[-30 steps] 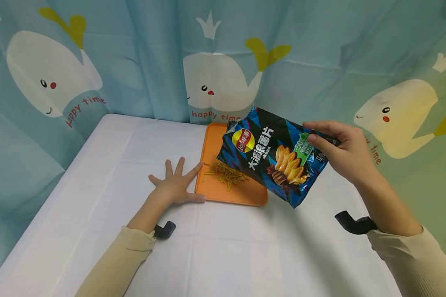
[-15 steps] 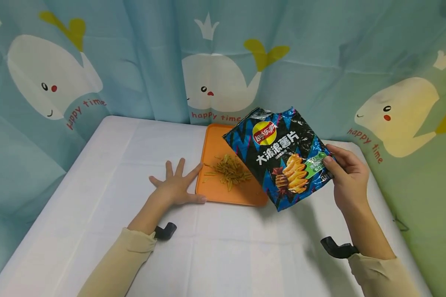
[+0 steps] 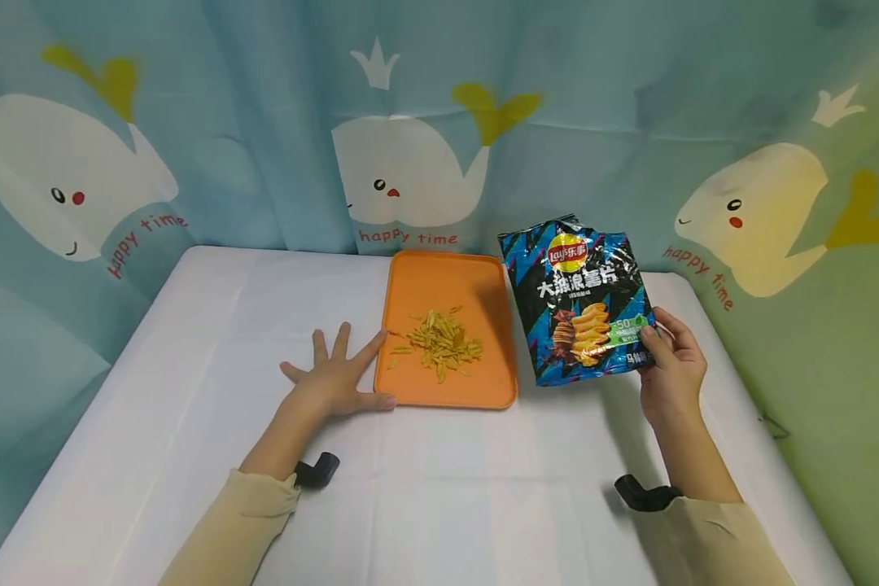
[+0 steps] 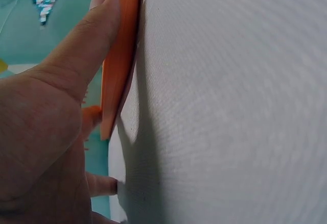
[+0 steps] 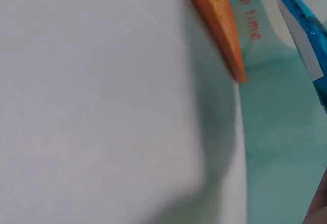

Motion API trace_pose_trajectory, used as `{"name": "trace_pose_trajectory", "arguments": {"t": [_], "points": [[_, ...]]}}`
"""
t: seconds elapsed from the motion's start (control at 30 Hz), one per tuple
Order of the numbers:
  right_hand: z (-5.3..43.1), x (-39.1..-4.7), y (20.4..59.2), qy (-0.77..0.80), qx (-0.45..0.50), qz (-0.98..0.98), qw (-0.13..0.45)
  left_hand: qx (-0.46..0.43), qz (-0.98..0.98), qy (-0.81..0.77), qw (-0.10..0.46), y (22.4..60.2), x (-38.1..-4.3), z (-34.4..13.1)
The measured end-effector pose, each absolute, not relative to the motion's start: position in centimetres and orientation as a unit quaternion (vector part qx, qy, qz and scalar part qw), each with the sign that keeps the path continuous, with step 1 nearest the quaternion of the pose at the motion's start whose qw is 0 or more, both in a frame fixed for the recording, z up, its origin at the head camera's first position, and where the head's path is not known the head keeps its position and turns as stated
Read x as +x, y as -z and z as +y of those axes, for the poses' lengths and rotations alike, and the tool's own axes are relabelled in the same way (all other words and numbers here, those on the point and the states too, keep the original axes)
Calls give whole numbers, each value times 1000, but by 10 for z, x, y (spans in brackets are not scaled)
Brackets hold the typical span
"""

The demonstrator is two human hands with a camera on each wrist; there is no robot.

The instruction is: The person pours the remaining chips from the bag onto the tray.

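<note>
My left hand [image 3: 333, 381] rests with spread fingers at the left edge of an orange tray [image 3: 450, 281]; thumb and index finger touch its rim. In the left wrist view the thumb [image 4: 84, 45] lies along the tray's side wall [image 4: 125, 40]. A small heap of yellow chip pieces [image 3: 443, 342] lies on the tray. To the right, my right hand [image 3: 674, 366] pinches a blue and black chip bag [image 3: 579, 305] by its lower right corner, thumb in front. The bag hangs above the table, roughly upright, its logo end up. Only a strip of the bag [image 5: 309, 40] shows in the right wrist view.
A white cloth covers the table [image 3: 439, 496]. Behind and beside it hangs a blue-green curtain [image 3: 278, 146] printed with white whales. Each wrist wears a black camera mount [image 3: 318, 470].
My right hand has lowered and turned the chip bag from tilted over the tray to nearly upright at its right, uncovering the chip pieces. My left hand stays on the tray's edge.
</note>
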State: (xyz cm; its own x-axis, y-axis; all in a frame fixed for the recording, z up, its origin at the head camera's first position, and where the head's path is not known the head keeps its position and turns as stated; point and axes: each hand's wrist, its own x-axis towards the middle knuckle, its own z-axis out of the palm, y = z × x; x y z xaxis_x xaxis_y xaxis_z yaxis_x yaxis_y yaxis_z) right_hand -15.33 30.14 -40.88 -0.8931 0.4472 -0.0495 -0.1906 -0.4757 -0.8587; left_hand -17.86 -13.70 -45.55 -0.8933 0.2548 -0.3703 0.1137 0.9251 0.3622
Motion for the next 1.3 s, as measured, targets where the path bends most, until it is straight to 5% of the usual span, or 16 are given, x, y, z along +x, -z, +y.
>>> {"name": "trace_pose_trajectory", "arguments": {"t": [0.73, 1.03, 1.3], "points": [[310, -177, 441, -815, -252, -520, 39, 82, 962, -175, 191, 459, -178, -158], [315, -179, 445, -745, -286, -601, -43, 71, 962, -178, 195, 461, -178, -154], [321, -158, 446, -587, -245, -770, -51, 77, 962, -168, 199, 465, -181, -143]]}}
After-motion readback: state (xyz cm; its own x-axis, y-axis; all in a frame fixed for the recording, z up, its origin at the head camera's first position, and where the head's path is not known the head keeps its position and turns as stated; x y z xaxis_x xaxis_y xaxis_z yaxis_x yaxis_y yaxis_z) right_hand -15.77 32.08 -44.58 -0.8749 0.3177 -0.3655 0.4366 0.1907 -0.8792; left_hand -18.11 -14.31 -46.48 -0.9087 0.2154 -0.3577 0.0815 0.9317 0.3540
